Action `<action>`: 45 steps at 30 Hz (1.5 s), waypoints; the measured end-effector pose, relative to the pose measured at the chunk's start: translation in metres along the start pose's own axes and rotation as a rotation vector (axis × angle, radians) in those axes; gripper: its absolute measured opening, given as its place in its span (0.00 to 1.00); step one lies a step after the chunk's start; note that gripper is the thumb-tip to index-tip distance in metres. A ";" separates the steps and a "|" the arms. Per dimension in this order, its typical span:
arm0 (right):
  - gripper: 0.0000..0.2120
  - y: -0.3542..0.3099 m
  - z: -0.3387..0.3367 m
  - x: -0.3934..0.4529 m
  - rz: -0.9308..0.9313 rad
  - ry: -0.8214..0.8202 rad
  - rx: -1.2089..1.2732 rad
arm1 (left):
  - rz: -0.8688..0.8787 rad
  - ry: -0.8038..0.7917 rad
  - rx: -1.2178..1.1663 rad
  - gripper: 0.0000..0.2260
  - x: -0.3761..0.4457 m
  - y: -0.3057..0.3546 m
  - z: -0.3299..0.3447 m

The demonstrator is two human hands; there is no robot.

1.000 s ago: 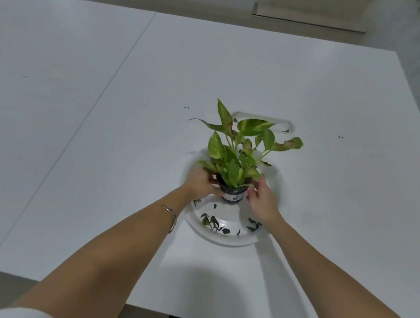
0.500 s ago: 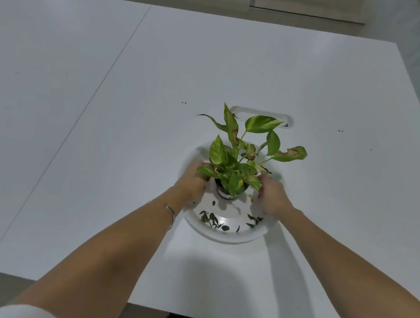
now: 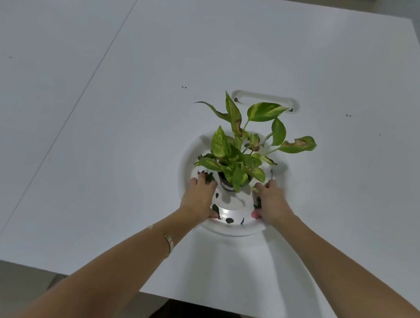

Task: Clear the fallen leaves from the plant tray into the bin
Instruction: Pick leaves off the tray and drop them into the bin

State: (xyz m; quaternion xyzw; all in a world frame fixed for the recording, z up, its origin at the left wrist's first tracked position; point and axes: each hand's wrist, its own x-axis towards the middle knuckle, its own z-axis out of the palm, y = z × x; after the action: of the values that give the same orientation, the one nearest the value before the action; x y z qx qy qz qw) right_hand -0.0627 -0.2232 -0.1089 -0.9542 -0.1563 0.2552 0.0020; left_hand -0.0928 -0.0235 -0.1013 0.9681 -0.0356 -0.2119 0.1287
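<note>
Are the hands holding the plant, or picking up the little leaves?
Cannot tell. Both the left hand and right hand rest in the white tray on dark fallen leaves, beside the pot; the fingertips are hidden.

A round white tray (image 3: 230, 229) sat flat, its raised rim running all the way round. Small dark fallen leaves (image 3: 229, 220) lay scattered on the tray's floor, mostly near its front edge, with a few more beside the potted plant (image 3: 236, 160) standing upright at the tray's middle.
</note>
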 end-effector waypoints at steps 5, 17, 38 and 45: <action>0.06 -0.004 0.011 -0.011 -0.064 0.163 0.177 | -0.009 0.052 -0.234 0.09 -0.012 0.006 0.014; 0.15 -0.028 0.002 -0.033 0.008 0.287 0.621 | -0.317 0.116 -0.885 0.06 -0.013 0.003 -0.001; 0.09 -0.222 -0.018 -0.067 -0.580 0.169 0.509 | -0.652 0.724 -2.027 0.06 -0.210 -0.133 -0.035; 0.09 -0.336 -0.011 -0.085 -0.763 0.126 0.450 | -0.771 0.849 -2.088 0.07 -0.296 -0.212 -0.011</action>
State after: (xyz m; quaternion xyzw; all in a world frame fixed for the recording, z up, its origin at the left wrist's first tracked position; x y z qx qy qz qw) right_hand -0.2264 0.0716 -0.0298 -0.8178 -0.4372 0.2052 0.3130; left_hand -0.3536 0.2196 -0.0292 0.3350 0.4930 0.1741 0.7838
